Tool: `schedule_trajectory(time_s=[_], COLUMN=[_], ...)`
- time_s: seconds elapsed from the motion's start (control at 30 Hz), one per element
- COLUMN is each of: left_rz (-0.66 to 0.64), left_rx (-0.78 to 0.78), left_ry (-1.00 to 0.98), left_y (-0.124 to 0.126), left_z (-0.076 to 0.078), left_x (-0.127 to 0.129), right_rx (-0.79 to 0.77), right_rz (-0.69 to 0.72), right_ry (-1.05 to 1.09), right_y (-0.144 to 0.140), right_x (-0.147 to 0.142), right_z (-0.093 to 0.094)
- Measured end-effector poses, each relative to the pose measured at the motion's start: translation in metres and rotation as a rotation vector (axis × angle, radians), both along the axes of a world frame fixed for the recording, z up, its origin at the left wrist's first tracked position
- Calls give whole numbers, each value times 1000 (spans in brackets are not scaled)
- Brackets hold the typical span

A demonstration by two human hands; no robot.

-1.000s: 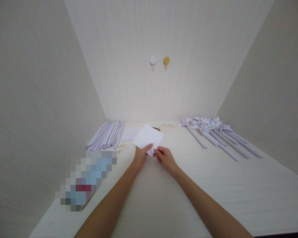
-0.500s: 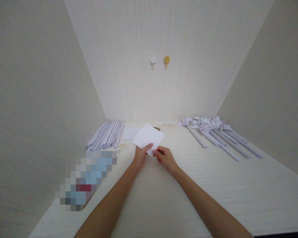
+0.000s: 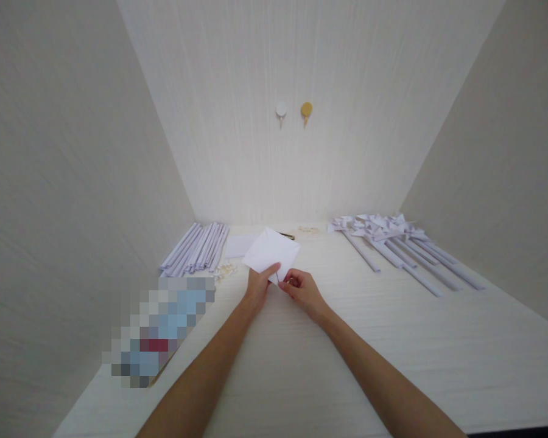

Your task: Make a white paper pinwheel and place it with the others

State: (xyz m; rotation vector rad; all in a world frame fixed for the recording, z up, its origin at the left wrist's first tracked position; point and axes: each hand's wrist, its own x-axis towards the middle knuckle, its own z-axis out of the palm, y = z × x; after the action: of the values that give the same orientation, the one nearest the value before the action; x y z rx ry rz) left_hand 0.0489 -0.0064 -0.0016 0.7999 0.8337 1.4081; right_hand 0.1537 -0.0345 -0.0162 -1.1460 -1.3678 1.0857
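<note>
A white square of paper (image 3: 270,248) is tilted up in front of me, with cut slits running in from its corners. My left hand (image 3: 258,286) is closed on its lower left part, the thumb lying on top and the other fingers hidden beneath. At the bottom corner, beside a dark slit, the thumb and forefinger of my right hand (image 3: 304,289) pinch the paper's edge. Its remaining fingers are curled in.
Rolled paper sticks (image 3: 205,248) are piled at the left, with small pale bits (image 3: 226,271) near them. Flat paper (image 3: 238,246) lies behind my left hand. Paper pinwheels (image 3: 379,226) on sticks lie at the right. A blurred item (image 3: 168,325) is at the left; two hooks (image 3: 306,110) are on the wall.
The paper has shifted and tilted slightly to the left. My right fingertips have moved a little left and down along its bottom corner. My left hand keeps its hold.
</note>
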Motion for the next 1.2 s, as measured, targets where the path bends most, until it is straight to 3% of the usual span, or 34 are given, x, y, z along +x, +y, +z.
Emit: schedule_trajectory(time_s=[0.7, 0.93, 1.2], left_rz=[18, -60, -88], left_rx=[-13, 15, 50], left_ry=[-4, 32, 64], left_y=[0, 1, 1], left_z=[1, -3, -3], left_x=[0, 0, 1], right_rx=[-37, 15, 7], right_rz=[-26, -105, -151], right_ry=[62, -83, -104], right_y=[-4, -1, 0], right_x=[-1, -2, -2], right_z=[5, 0, 1])
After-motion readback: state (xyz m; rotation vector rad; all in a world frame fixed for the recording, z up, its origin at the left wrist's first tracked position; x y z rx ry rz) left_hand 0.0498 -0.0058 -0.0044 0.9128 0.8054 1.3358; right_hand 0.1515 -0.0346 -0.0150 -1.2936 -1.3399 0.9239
